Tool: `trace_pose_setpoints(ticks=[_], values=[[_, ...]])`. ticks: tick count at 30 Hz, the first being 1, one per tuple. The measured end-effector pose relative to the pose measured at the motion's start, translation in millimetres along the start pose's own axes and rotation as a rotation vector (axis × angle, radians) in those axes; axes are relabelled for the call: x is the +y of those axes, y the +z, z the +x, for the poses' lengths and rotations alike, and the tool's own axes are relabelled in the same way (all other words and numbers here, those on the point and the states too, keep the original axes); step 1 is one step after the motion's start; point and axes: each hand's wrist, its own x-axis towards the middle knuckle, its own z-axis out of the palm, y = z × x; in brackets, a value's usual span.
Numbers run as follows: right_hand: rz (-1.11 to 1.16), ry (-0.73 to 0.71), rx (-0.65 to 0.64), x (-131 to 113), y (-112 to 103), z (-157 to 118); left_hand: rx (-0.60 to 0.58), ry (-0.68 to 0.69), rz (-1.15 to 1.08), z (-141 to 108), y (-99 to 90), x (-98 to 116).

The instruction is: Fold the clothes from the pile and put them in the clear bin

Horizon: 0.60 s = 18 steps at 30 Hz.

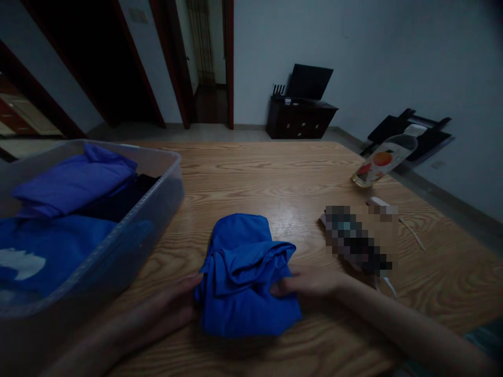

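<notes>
A folded blue cloth point(243, 293) is between my hands over the near part of the wooden table; whether it is a garment I cannot tell. Its upper layer is loosely bunched, with a rounded flap at the far end. My left hand point(183, 298) grips its left edge, the fingertips partly hidden by the fabric. On the right side, my right hand point(304, 283) pinches it, thumb on top and the other fingers mostly out of sight. A clear plastic bin point(157, 201) at the left holds a purple folded cloth point(78, 178), dark fabric and a blue cloth with a white print point(66, 241).
The wooden table point(236, 173) extends forward. To the right lie a pixelated dark object point(353, 238) and a small white item with a cord point(379, 203). A clear bottle point(383, 157) stands near the right edge. A black cabinet point(301, 119) with a screen is against the wall.
</notes>
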Motion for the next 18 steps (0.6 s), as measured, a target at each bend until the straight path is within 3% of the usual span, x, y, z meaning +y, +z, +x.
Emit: trace_pose_setpoints(ticks=[3,7,9,11,15,18], values=[[-0.338,-0.062,0.047,-12.7,-1.2,-5.1,0.027,0.011,0.028,0.7,2.8,0.7],[-0.806,-0.276,0.508,-14.4,-16.8,-0.9,-0.012,0.011,0.101,2.9,-2.6,1.4],[-0.987,-0.328,0.673,-11.7,-25.0,2.9,-0.028,0.037,0.152,1.8,-5.0,3.1],[-1.115,-0.411,0.723,-9.1,-30.1,6.7,0.007,0.074,0.268,-1.7,-4.6,6.1],[-1.236,-0.662,0.703,-8.5,-32.3,13.1,0.088,0.114,0.521,-8.8,2.3,10.0],[-1.269,-0.73,0.681,-15.0,-31.2,15.1,0.09,0.143,0.582,-6.0,4.4,4.7]])
